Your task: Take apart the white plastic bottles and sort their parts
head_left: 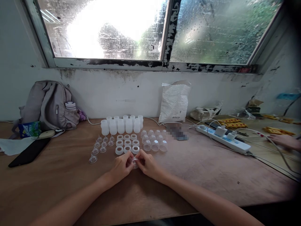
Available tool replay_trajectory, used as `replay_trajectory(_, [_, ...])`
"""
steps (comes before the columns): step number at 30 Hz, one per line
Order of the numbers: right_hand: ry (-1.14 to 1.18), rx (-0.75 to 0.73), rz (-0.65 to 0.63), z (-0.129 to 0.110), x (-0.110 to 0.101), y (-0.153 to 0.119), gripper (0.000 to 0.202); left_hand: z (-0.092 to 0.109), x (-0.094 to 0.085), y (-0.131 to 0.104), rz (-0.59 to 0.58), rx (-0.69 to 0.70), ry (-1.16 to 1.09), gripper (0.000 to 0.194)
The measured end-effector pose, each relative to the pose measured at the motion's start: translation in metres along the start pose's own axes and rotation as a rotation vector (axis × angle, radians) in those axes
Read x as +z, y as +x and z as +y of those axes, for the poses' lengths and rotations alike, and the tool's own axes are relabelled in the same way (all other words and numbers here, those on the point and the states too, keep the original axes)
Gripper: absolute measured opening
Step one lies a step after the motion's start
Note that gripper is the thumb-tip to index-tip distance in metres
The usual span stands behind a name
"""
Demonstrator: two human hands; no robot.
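And here are both hands, meeting close to the middle of the near edge of the table! The left hand pinches a small clear piece between thumb and fingers, and the right hand pinches it from the other side, the fingertips almost together. The piece sits low between them, just in front of the white rings; it may be ribbed or ringed, but the fingers cover too much to be sure.

Those rings stand in three neat rows of three. To their left, the clear teat-shaped pieces spread in a loose slanting group; to their right, the clear cups line up in rows. Behind the rings, towards the far edge, it's the frosted bottles, packed upright!

Over at the far left corner slumps a grey backpack, with a black phone-like slab in front. A white bag leans on the wall at the far edge, and a power strip slants along the right side, cables plugged in.
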State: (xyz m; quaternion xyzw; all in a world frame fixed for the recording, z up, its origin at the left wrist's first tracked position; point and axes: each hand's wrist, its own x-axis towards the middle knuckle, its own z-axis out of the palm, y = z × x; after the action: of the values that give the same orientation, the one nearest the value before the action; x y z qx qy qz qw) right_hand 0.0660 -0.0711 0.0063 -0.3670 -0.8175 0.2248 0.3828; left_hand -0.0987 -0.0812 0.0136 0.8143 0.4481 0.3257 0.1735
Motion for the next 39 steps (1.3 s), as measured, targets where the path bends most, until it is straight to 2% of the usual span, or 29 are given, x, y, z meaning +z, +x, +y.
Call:
replay_trajectory(5, [-0.050,-0.016,0.045,0.0002,0.0002,-0.0010,0.006,0.0000,-0.0006,-0.0001,0.019,0.011,-0.024,0.009])
replay_trajectory(13, [-0.036,-0.030,0.009,-0.0007,-0.0009,-0.0014,0.021,-0.0024,0.0006,0.0003,0.054,0.012,0.011,0.012])
replay_trajectory(26, [-0.086,-0.032,0.015,0.0010,0.0012,-0.0031,0.020,-0.0050,0.0054,-0.0014,0.091,0.068,0.085,0.007])
replay_trajectory(31, [-0.075,-0.075,0.086,0.0019,0.0005,-0.0018,0.017,-0.0067,0.0046,-0.0010,0.153,0.074,0.064,0.010])
replay_trajectory(39, [-0.052,-0.084,0.046,0.0010,0.0037,-0.0074,0.010,-0.0023,0.0022,-0.0050,0.110,0.112,0.105,0.003])
